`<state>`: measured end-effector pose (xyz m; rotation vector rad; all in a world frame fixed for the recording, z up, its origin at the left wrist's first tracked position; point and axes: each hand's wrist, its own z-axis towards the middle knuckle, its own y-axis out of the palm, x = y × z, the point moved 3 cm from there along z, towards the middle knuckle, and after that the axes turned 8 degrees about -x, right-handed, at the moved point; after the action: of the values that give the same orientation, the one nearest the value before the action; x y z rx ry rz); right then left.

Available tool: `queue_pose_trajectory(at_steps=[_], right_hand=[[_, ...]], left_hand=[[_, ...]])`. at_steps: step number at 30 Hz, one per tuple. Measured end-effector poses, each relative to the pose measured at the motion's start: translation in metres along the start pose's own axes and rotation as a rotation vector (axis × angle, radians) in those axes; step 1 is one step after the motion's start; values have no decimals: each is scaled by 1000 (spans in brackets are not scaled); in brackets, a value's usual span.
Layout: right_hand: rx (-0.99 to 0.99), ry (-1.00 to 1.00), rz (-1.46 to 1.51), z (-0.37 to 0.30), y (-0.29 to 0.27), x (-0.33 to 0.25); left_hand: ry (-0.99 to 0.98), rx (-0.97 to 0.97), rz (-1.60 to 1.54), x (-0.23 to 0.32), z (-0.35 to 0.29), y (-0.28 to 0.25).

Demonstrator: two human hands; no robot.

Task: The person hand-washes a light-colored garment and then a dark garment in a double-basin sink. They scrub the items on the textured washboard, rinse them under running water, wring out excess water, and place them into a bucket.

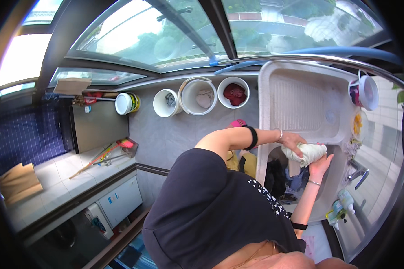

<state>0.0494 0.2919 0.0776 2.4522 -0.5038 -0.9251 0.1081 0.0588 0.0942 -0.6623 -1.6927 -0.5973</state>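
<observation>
Black shirt [197, 201] nearest, half-curled hands [293, 141] grip pale cloth [309, 154] above sink [296, 105] holding fabrics [277, 177].

Home laundry balcony, washboard sink [296, 103], white buckets [186, 97], large windows [130, 33]

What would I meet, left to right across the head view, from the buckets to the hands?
Yellow-and-white tub, white bucket with grey contents, larger white bucket, bucket of dark red cloth, left hand, pale cloth bundle, right hand.
</observation>
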Motion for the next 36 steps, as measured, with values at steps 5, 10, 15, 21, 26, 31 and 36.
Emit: queue_pose_trajectory(at_steps=[5, 10, 15, 21, 26, 31, 36], right_hand=[[-37, 156, -639, -1, -61, 71], [254, 142, -2046, -20, -144, 129], [346, 169, -1787, -45, -179, 153], [386, 156, -1827, -64, -138, 151], [396, 170, -1795, -100, -131, 143], [174, 194, -1129, -135, -184, 117], [417, 587, -996, -144, -284, 61]], left_hand=[[-37, 105, -919, -25, -123, -3], [-96, 379, -1142, -56, -294, -22], [-462, 1038, -1012, -120, -414, -23], [-496, 1400, -716, -216, -480, -48], [-756, 1390, -730, -230, -455, -64], [-686, 995, -407, -171, -343, -81], [-371, 847, -400, -64, -228, -65]])
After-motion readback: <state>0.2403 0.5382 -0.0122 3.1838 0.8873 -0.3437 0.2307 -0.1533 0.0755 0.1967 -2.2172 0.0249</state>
